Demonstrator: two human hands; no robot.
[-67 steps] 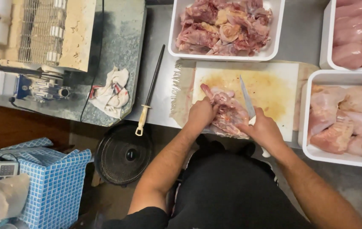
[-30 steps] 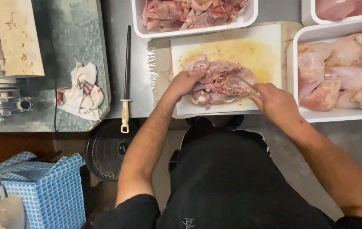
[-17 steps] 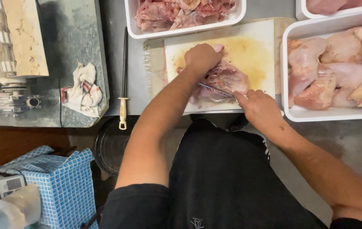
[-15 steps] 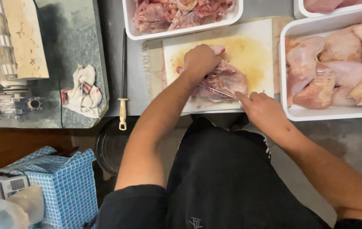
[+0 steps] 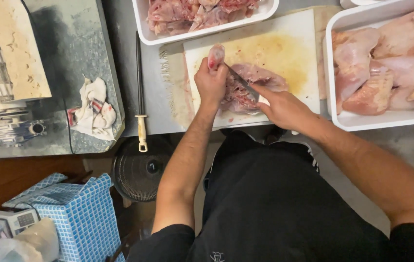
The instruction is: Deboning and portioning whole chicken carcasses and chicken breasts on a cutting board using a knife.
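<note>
blue checked bag (image 5: 78,213) lower left; left hand (image 5: 211,80) gripping chicken (image 5: 245,87)

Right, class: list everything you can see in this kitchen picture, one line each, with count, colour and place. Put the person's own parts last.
Board: one, white, stained yellow, centre of counter.
Chicken: one raw piece, pink, on board.
Knife: one, grey blade, cutting into chicken.
Trays: two in full view, white, one behind board, one to its right; both hold raw chicken.
Steel: one, dark rod, pale handle, left of board.
Rag: one, white, stained, far left.
Fan: one, black, on floor.
Bag: one, blue checked, lower left.
Left hand: holds chicken up.
Right hand: grip on knife.
</note>
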